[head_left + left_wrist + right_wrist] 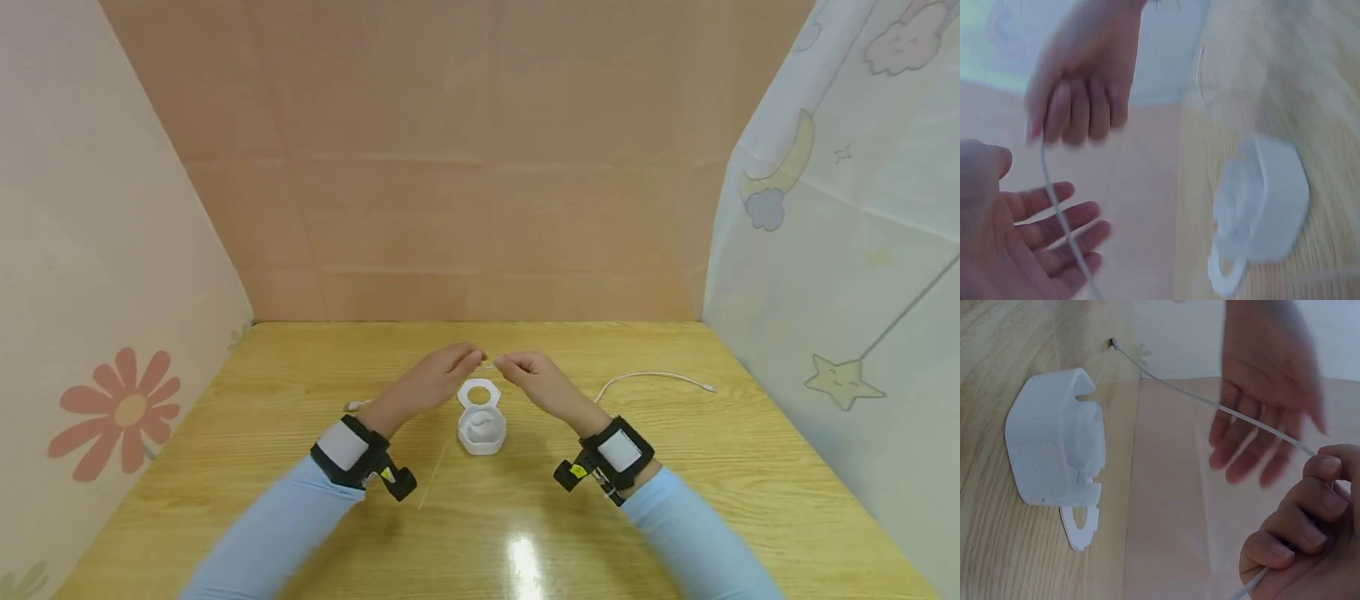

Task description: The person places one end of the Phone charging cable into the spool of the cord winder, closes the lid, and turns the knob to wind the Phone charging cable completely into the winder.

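Hands — R (534,377) pinching cable (1222,411), L (438,377) open

Motion-blurred left hand (1266,400), white case (1266,212) in wrist views

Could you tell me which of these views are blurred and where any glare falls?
Head view: mostly sharp, with a bright glare patch on the table near the bottom edge and wide-angle bending of the walls. Left wrist view: strongly smeared, the white case and both hands soft. Right wrist view: the case is crisp, but the left hand is blurred, while the right hand pinching the cable is clearer.
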